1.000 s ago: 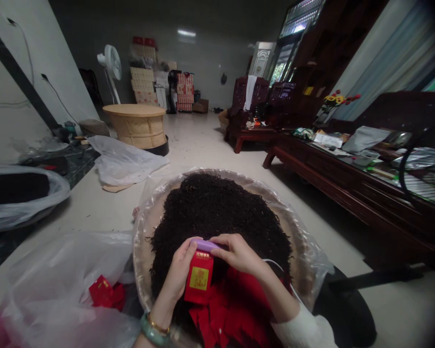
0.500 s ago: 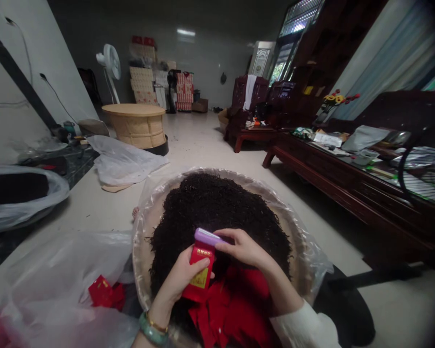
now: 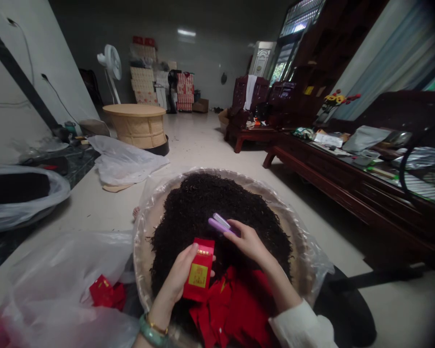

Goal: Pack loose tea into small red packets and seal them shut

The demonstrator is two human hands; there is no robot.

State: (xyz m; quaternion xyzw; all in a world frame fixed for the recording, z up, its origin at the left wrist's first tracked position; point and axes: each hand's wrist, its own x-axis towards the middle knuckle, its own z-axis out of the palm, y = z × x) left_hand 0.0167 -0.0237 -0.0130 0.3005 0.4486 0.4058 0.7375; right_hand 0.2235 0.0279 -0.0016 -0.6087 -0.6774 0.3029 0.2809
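My left hand is closed around a red packet with a yellow label and gold lettering, held upright. In my right hand is a slim purple handheld bag sealer, its two arms slightly parted, above and to the right of the packet's top edge and apart from it. Beneath both hands, a heap of dark, twisted dried tea leaves fills a large round basket lined with clear plastic. Several more red packets lie on the near side of the heap, partly under my right forearm.
At left, a clear plastic bag has red packets by it. Farther left stands another plastic-lined container of dark material. A wooden table runs along the right, near a black fan. A round woven stand is ahead.
My right hand has moved the purple sealer off the packet's top edge, up and to the right. My left thumb has shifted up to the packet's upper edge, uncovering the yellow label.
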